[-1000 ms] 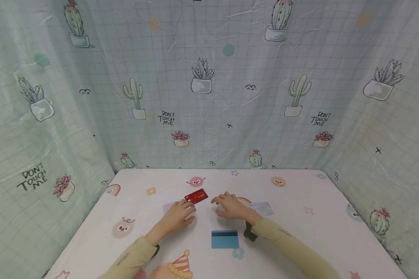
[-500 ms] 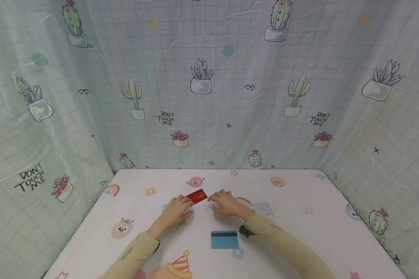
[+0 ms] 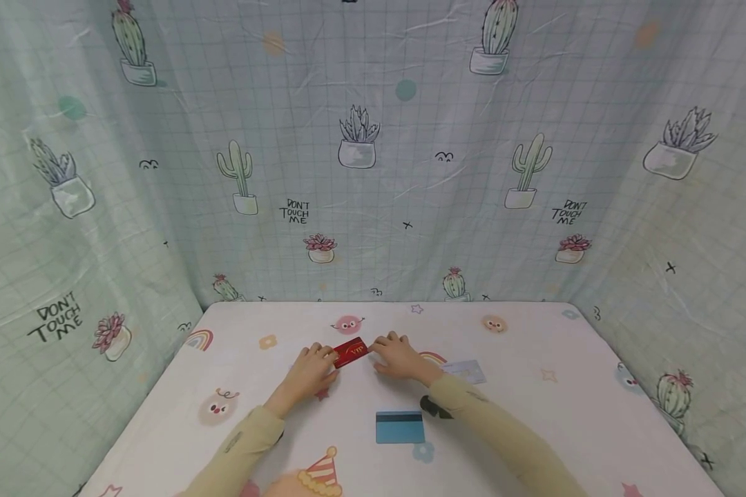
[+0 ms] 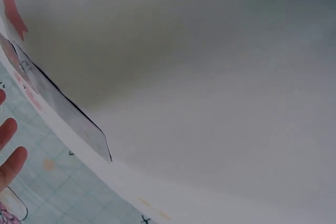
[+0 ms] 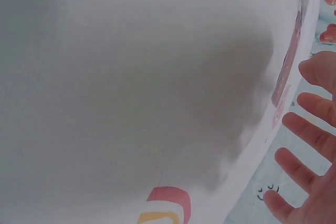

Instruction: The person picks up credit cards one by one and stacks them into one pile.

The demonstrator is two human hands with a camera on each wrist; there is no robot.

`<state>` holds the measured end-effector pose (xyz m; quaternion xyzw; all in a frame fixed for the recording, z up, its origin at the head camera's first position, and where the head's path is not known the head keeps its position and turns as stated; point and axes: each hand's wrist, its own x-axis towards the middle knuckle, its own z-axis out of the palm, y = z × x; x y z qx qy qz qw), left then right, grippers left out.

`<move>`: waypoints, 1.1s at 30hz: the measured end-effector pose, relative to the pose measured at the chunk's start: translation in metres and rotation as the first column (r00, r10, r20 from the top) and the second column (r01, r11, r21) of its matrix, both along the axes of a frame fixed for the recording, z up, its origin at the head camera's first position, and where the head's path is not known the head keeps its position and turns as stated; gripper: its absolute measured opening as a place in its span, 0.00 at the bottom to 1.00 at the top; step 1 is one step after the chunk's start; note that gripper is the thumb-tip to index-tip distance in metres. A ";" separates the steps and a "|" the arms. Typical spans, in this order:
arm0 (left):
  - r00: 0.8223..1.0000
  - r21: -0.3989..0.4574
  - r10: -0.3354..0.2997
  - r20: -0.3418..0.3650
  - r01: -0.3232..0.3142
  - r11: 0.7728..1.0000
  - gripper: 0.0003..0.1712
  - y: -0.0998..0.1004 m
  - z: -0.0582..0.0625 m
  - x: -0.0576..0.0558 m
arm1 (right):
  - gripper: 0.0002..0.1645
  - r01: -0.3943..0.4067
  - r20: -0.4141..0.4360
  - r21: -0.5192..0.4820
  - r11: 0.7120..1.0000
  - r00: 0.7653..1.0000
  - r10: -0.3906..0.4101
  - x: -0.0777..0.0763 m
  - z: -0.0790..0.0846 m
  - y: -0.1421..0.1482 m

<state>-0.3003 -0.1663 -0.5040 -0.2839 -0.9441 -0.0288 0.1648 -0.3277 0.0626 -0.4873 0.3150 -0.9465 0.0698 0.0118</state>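
Note:
A red card [image 3: 351,352] lettered "VIP" lies at a slant on the table, between my two hands. My left hand [image 3: 309,371] is over its left end, with the fingertips at or just above the edge; contact cannot be made out. In the left wrist view, a pale card [image 4: 73,121] lies flat beside the red one, hidden under the left hand in the head view. My right hand [image 3: 400,357] hovers by the red card's right end, its fingers [image 5: 307,129] spread and loosely bent in the right wrist view. Neither hand visibly grips anything.
A blue card [image 3: 400,429] with a dark stripe lies nearer to me. Another pale card [image 3: 468,371] rests right of the right wrist, partly behind the forearm. Patterned curtains [image 3: 404,179] rise around the table's back and sides.
My right hand has moved a little left, up to the red card's right end. My left hand shifted left and slightly away from me, first covering more of the card's left end, then uncovering some.

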 end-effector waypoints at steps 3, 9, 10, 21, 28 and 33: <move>0.999 -0.020 0.011 -0.041 -0.012 1.000 0.19 0.000 -0.003 -0.004 | 0.22 -0.003 -0.037 0.034 0.999 0.999 0.004 -0.005 -0.004 -0.002; 0.995 -0.062 0.028 -0.091 -0.034 0.997 0.22 0.001 -0.008 -0.010 | 0.25 -0.009 -0.169 0.159 0.987 0.985 0.036 -0.016 -0.014 -0.004; 0.995 -0.070 0.032 -0.093 -0.039 0.997 0.22 0.001 -0.009 -0.011 | 0.25 -0.007 -0.184 0.175 0.984 0.982 0.039 -0.018 -0.014 -0.004; 0.994 -0.132 0.076 -0.078 -0.086 0.987 0.25 0.002 -0.011 -0.017 | 0.27 0.036 -0.324 0.254 0.966 0.945 0.050 -0.028 -0.012 -0.008; 0.993 -0.156 0.072 -0.092 -0.086 0.984 0.26 0.003 -0.015 -0.021 | 0.28 0.043 -0.291 0.199 0.979 0.956 0.017 -0.035 -0.021 -0.019; 0.994 -0.167 0.081 -0.070 -0.092 0.982 0.29 0.004 -0.016 -0.023 | 0.30 0.053 -0.252 0.191 0.980 0.968 -0.004 -0.034 -0.022 -0.025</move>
